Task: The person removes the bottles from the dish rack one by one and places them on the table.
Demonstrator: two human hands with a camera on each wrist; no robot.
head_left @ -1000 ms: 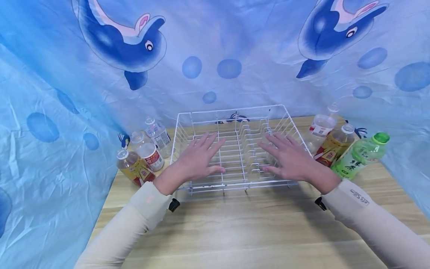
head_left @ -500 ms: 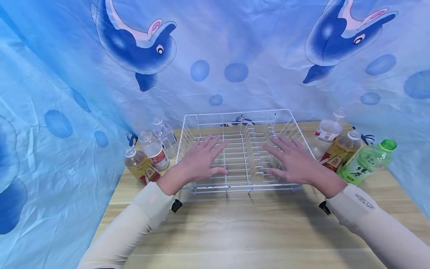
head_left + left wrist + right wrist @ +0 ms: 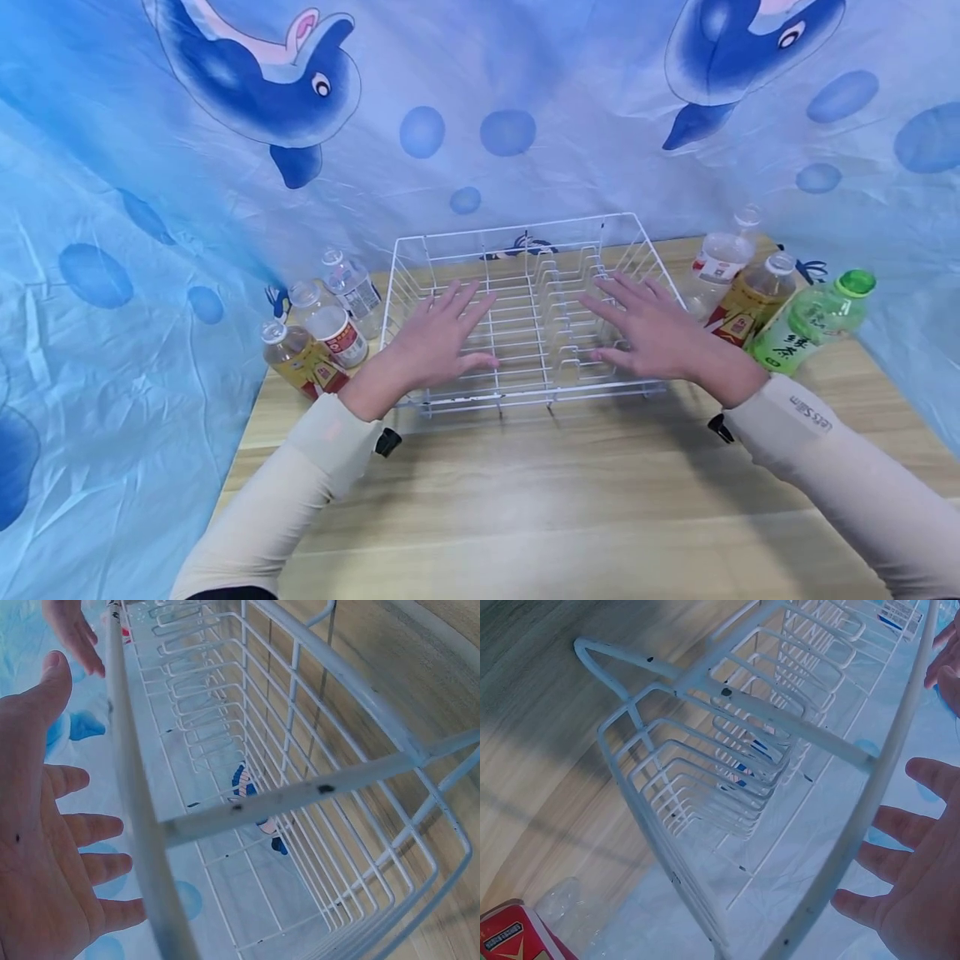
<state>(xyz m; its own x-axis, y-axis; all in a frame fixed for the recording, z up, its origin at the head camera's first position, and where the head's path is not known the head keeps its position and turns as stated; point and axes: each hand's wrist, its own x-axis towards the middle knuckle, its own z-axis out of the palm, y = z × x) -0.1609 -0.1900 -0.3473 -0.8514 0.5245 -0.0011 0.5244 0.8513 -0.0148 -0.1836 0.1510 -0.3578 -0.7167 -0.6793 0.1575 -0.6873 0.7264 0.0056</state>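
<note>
A white wire dish rack [image 3: 498, 395] stands on the table, with a row of upright wire loops [image 3: 558, 312] inside its right half. My left hand [image 3: 435, 346] is held over the rack's left part, palm down and fingers spread. Over the right part is my right hand [image 3: 652, 333], also flat with fingers apart. Neither hand holds anything. In the left wrist view, the left fingers [image 3: 105, 829] lie beside the rack's top rim [image 3: 135, 795]. The right fingers [image 3: 885, 859] appear close to the rim [image 3: 855, 825] in the right wrist view.
Left of the rack stand an amber drink bottle [image 3: 303, 360], a red-labelled clear bottle [image 3: 337, 331] and another clear bottle [image 3: 352, 287]. To its right are a clear bottle [image 3: 720, 258], an amber bottle [image 3: 750, 304] and a green bottle [image 3: 806, 329]. A blue dolphin-print curtain [image 3: 555, 50] hangs behind.
The head view shifts a little, down and right and then back up and left. Both hands keep their spread pose over the rack, and the rack and bottles stay put.
</note>
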